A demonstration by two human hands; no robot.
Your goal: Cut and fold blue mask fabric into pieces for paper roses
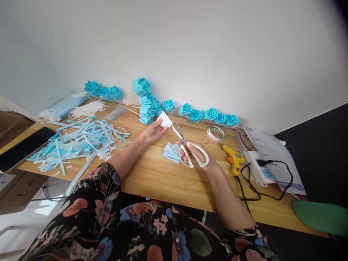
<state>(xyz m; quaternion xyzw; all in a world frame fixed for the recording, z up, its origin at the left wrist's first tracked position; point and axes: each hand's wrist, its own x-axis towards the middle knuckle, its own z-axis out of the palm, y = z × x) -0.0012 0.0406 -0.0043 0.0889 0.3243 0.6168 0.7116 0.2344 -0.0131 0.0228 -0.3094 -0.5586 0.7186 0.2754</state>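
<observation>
My left hand pinches a small white folded piece of mask fabric above the table. In my right hand are white-handled scissors, fingers through the loops. Their blades are spread and point at the lower right corner of the fabric piece; I cannot tell whether they touch it. Below, a small stack of light blue fabric pieces lies on the wooden table, partly behind my right hand. Blue fabric flowers on thin sticks lie just beyond my left hand.
Cut blue and white strips are heaped at left beside a black phone. Flat masks and white ear loops lie behind. At right are a tape roll, yellow glue gun, power strip and cables. Several flowers line the wall.
</observation>
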